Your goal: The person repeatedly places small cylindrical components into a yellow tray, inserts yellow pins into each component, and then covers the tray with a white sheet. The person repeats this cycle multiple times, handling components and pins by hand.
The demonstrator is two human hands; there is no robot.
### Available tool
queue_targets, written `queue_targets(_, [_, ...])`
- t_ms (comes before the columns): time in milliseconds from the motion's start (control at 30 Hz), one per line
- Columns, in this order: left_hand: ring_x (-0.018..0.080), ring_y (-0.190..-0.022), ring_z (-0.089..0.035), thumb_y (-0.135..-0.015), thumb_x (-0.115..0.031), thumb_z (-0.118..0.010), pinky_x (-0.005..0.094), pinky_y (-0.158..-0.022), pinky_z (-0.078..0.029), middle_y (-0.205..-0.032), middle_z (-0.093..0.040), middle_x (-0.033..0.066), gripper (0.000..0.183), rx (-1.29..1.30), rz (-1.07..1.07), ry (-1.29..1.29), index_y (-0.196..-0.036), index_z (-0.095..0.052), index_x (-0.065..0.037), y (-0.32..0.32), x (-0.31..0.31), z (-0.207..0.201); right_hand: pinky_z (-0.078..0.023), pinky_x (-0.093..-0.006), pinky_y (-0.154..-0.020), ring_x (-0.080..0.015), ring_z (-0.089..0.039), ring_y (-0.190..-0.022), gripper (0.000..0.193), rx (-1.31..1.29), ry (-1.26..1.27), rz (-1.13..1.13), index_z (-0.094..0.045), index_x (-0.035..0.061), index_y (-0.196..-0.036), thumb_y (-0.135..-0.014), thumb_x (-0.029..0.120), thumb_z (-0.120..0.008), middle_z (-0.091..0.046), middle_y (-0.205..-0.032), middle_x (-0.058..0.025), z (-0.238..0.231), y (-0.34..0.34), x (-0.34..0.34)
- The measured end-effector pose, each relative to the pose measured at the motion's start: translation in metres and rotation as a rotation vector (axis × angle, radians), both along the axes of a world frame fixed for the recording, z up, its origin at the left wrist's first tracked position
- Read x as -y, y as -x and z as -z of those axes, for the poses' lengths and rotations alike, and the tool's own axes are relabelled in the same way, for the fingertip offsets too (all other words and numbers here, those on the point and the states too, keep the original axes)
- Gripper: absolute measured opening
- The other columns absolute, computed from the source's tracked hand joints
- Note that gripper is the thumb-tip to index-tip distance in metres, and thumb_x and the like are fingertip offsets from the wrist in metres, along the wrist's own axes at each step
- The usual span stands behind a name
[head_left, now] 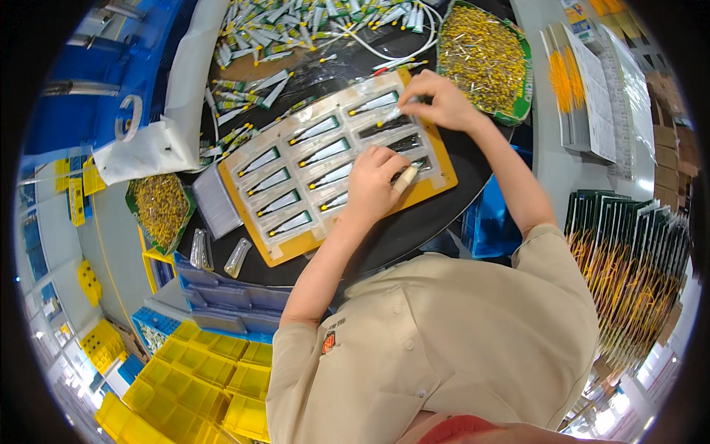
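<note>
A yellow-orange board (277, 251) lies tilted on the black table, bearing clear moulded pockets. Small white-and-green tubes with yellow caps fill many pockets, such as the tube (288, 223) nearest me on the left. My right hand (441, 102) pinches a small tube (389, 117), its yellow tip pointing down-left, over the board's far right pockets. Closer to me, my left hand (373, 181) rests over the lower right pockets, fingers curled and a pale cover on one digit. Something small and light shows by its fingertips; what it grips is mostly hidden.
Loose tubes (274, 37) heap at the back. A green-edged box of yellow-capped pieces (484, 59) stands back right, a smaller such box (159, 211) at left. Clear plastic blisters (237, 257) lie at the near left edge. Yellow bins (192, 370) stand below left; a white cable (399, 58) curves behind.
</note>
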State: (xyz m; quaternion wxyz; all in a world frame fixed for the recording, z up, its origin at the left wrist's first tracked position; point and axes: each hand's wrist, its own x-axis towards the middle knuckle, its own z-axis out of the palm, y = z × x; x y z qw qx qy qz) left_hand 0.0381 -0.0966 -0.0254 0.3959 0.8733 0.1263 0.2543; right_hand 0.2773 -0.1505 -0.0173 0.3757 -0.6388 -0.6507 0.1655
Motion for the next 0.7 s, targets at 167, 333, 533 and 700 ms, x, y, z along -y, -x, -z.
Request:
queue_targets(167, [0.0285,-0.09,-0.057,-0.073,-0.012,-0.078,0.0393,-0.078,-0.047,-0.089,-0.061,0.0062,0.015,-0.062,0.001,-0.206,-0.083,-0.068,-0.008,-0.007,0.013,0.008,-0.046,-0.038,-0.085,-0.0258,-0.057,-0.096,0.009,0.196,-0.059,-0.021,-0.077,0.0144,-0.083,-0.08,0.023,-0.076,-0.068,-0.088,-0.0039,0.015,0.019,0.0])
queue_targets(333, [0.0326,-0.094,-0.058,-0.075,-0.011,-0.074,0.043,-0.082,-0.047,-0.094,-0.063,0.0109,0.014,-0.151,-0.075,-0.208,-0.087,-0.069,-0.006,-0.006,-0.04,0.005,-0.049,-0.0424,-0.089,-0.032,-0.062,-0.099,0.01,0.249,-0.206,0.37,-0.075,0.0121,-0.09,-0.08,0.015,-0.074,-0.07,-0.094,-0.0089,0.014,-0.072,-0.014])
queue_targets(533, [0.0369,-0.103,-0.059,-0.085,-0.014,-0.073,0.046,-0.093,-0.047,-0.107,-0.067,0.0133,0.022,-0.382,-0.531,-0.396,-0.106,-0.071,-0.007,-0.013,-0.195,0.017,-0.047,-0.0489,-0.101,-0.0358,-0.054,-0.123,0.052,0.784,0.356,0.4,-0.062,0.0195,-0.126,-0.076,0.016,-0.074,-0.058,-0.124,-0.0152,0.009,-0.173,-0.016])
queue_targets(700, [0.0364,-0.107,-0.058,-0.085,-0.014,-0.074,0.046,-0.093,-0.049,-0.106,-0.066,0.013,0.021,-0.733,-0.402,-0.297,-0.104,-0.069,-0.007,-0.022,-0.228,0.027,-0.043,-0.0514,-0.106,-0.0353,-0.05,-0.128,0.056,0.735,0.493,0.269,-0.06,0.0236,-0.129,-0.076,0.014,-0.074,-0.056,-0.128,-0.0146,0.003,-0.179,-0.018])
